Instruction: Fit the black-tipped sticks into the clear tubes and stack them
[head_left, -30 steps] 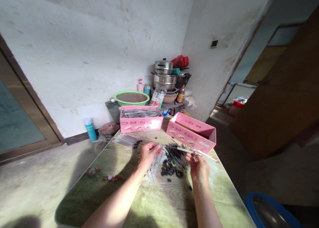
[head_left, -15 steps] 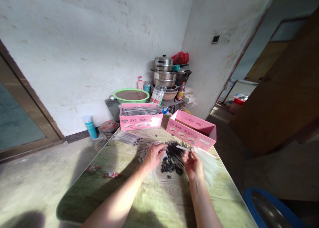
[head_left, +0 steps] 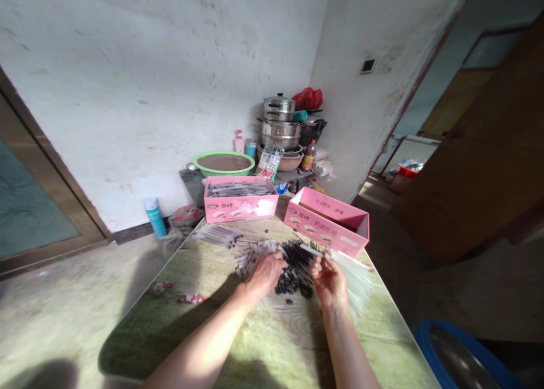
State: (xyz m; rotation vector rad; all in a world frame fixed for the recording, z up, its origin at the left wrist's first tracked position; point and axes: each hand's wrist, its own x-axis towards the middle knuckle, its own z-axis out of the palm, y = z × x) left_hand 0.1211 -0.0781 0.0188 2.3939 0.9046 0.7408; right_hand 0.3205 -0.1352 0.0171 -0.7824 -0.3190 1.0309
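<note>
My right hand [head_left: 329, 278] pinches a slim whitish tube [head_left: 312, 251] between thumb and fingers, its free end pointing left. My left hand [head_left: 267, 271] is lowered, fingers curled together at the left side of a pile of thin black sticks [head_left: 300, 256]; whatever its fingertips hold is hidden. Short black pieces, like caps [head_left: 289, 284], lie just below the sticks. Small whitish pieces [head_left: 250, 256] are heaped to the left of my left hand. Many long clear tubes [head_left: 357, 287] lie spread beside my right hand.
A pink box [head_left: 240, 207] full of slim grey sticks stands at the table's far end. Another pink box [head_left: 325, 227] stands open to its right. A row of pen-like sticks [head_left: 216, 236] lies at far left. Behind are a green basin [head_left: 223, 170] and stacked pots [head_left: 280, 131].
My left hand has dropped onto the edge of the black pile, its fingers now turned downward. My right hand holds the tube in nearly the same place.
</note>
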